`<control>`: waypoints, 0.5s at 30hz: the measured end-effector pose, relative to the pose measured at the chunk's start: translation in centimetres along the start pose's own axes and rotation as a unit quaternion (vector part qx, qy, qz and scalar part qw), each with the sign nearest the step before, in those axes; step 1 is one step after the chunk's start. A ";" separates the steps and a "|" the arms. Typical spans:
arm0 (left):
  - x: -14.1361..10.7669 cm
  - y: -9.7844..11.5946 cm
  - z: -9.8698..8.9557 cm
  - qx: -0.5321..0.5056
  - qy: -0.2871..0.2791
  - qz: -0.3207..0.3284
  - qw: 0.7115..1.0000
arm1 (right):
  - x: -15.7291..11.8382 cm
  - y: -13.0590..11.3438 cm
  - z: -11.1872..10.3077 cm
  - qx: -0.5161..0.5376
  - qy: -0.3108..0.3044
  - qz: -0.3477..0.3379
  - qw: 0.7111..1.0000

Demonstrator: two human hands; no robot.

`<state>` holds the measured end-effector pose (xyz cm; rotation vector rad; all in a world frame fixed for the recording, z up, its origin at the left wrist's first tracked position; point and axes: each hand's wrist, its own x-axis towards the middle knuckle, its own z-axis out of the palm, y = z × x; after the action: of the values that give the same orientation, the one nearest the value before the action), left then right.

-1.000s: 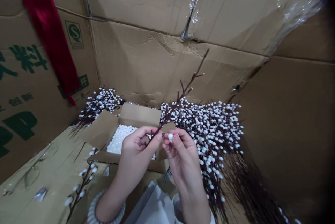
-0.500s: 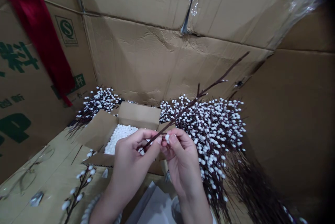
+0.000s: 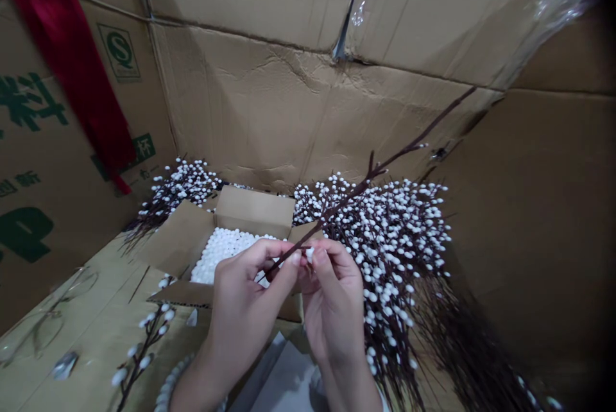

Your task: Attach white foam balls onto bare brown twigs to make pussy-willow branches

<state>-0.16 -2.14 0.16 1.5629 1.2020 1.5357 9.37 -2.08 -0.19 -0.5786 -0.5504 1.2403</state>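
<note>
My left hand (image 3: 253,296) is closed around the lower part of a dark brown artificial branch (image 3: 353,192), which slants up to the right. Between the thumb and fingertips of my right hand (image 3: 332,296) is a small white berry (image 3: 310,254), pinched against a short twig of the branch. The two hands' fingertips nearly meet there. Just behind my left hand stands an open cardboard box (image 3: 255,210) filled with loose white berries (image 3: 224,248); my hand hides part of it.
A large bunch of white-berried branches (image 3: 385,232) lies at the right, bare stems (image 3: 462,341) below it. A smaller bunch (image 3: 180,184) sits at back left, and one berried sprig (image 3: 144,351) lies at front left. Cardboard walls (image 3: 250,104) enclose the table; a red ribbon (image 3: 72,59) hangs left.
The branch's tip has shifted slightly up and to the right. The white berry stays in my right fingertips at the twig, and both hands have barely moved.
</note>
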 end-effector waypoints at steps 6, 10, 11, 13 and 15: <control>-0.2 -0.1 0.0 0.013 0.015 0.045 0.999 | 0.1 0.0 0.0 -0.002 -0.009 -0.011 1.000; -0.2 0.1 -0.1 0.021 0.027 0.069 0.997 | 0.0 -0.2 0.1 -0.003 -0.032 -0.004 0.999; -0.2 0.1 -0.1 0.022 0.025 0.072 0.997 | 0.0 -0.2 0.1 -0.003 -0.036 -0.003 0.999; -0.2 0.3 -0.1 0.026 0.020 0.080 0.996 | 0.0 -0.1 0.0 -0.004 -0.036 -0.006 0.999; -0.2 0.5 -0.2 0.032 0.015 0.087 0.996 | -0.1 0.0 0.0 -0.007 -0.032 -0.008 0.999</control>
<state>-0.21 -2.55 0.50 1.7313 1.1666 1.6504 9.34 -2.12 -0.18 -0.5458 -0.6166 1.2453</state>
